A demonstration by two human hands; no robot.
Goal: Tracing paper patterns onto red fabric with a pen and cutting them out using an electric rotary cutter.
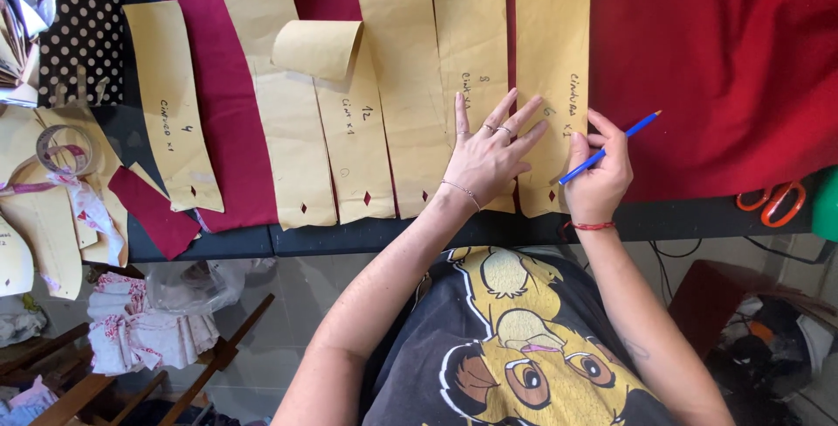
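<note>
Left hand (485,157) flat, fingers spread, grasping nothing: pin the rightmost paper pattern piece (552,59) firmly. Right hand (599,173) pinches the blue pencil (611,147); trace its right edge, apparently, onto the red fabric (716,68).

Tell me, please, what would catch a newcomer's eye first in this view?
First, the row of tan paper pattern pieces laid side by side on dark red fabric across the table. Near the middle, the left hand presses flat on the paper while the right hand holds a blue pencil at the edge of the rightmost piece. Orange-handled scissors lie at the far right, and a tape roll sits at the left.
</note>
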